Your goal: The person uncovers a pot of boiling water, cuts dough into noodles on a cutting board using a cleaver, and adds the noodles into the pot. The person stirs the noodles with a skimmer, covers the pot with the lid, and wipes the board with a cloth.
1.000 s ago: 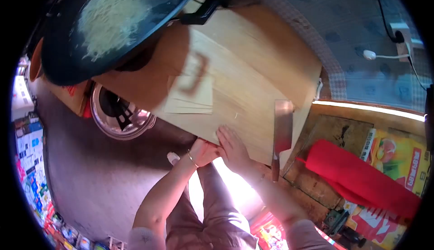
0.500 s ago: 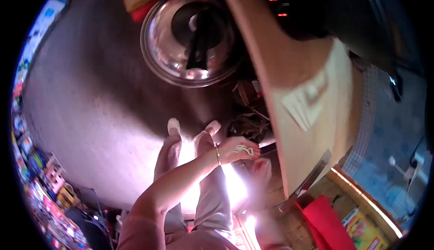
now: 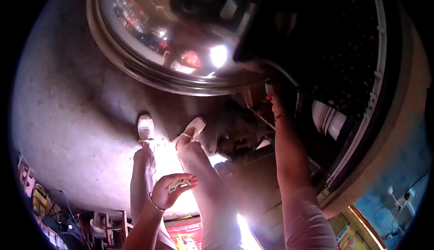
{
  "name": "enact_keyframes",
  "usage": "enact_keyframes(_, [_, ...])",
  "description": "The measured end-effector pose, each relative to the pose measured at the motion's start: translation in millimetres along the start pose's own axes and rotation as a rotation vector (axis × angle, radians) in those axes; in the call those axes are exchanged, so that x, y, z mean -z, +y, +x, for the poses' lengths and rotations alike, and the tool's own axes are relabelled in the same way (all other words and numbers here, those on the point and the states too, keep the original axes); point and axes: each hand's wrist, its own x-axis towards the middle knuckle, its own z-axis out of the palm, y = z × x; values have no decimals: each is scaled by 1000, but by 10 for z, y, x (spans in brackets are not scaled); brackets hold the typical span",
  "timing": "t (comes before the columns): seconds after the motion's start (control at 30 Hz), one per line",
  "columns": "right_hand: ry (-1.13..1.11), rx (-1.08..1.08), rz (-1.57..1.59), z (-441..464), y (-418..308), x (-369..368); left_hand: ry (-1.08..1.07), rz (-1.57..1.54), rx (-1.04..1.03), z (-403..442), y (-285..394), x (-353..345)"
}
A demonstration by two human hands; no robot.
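My left hand, with a bangle at the wrist, is held low over my lap with its fingers curled. Several thin pale strips lie in its palm; their kind cannot be made out. My right arm stretches forward, and my right hand is in shadow close to the rim of a large shiny metal lid. A small white patch shows at its fingers, but whether it grips anything is unclear. Beside that hand is a large dark speckled surface with a pale edge.
A striped white container lies in the shade right of my right arm. A dark, leafy-looking heap is on the floor near my feet. Small stools and assorted goods stand at lower left. Yellow packaging shows at lower right.
The view has shifted closer to the metal lid. My right hand has gone from beside my left hand to forward by the lid. My left hand has drawn back, still with the strips.
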Motion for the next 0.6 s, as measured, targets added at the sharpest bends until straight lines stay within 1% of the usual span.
enact_keyframes(0.07, [2,14,-4,94,-8,-43,52,-37,13,-40,-22,-26])
enact_keyframes(0.13, [6,35,-31,68,8,-43,42,-47,3,-74,1,-141])
enact_keyframes(0.2, [15,63,-80,-1,17,32,87,206,-79,-132,-49,-297])
enact_keyframes(0.23, [18,78,-87,-11,-1,66,89,278,-34,-142,-4,-382])
enact_keyframes(0.27, [13,80,-87,-8,-10,67,-30,368,-166,-190,1,-496])
enact_keyframes(0.33, [-11,57,-54,14,-74,26,-95,27,-56,-183,96,-601])
enact_keyframes(0.4, [-38,39,-11,136,-207,-80,-217,-27,-189,-214,274,-782])
enact_keyframes(0.43, [-55,35,3,200,-279,-144,-186,52,-225,-279,418,-907])
enact_keyframes(0.47, [-76,35,19,290,-303,-199,-182,53,-236,-335,503,-950])
enact_keyframes(0.53, [-111,53,31,404,-356,-266,10,581,-319,-437,613,-927])
enact_keyframes(0.57, [-124,64,20,390,-369,-285,-8,263,-294,-436,612,-882])
enact_keyframes(0.6, [-134,80,1,319,-375,-278,-74,200,-388,-452,592,-893])
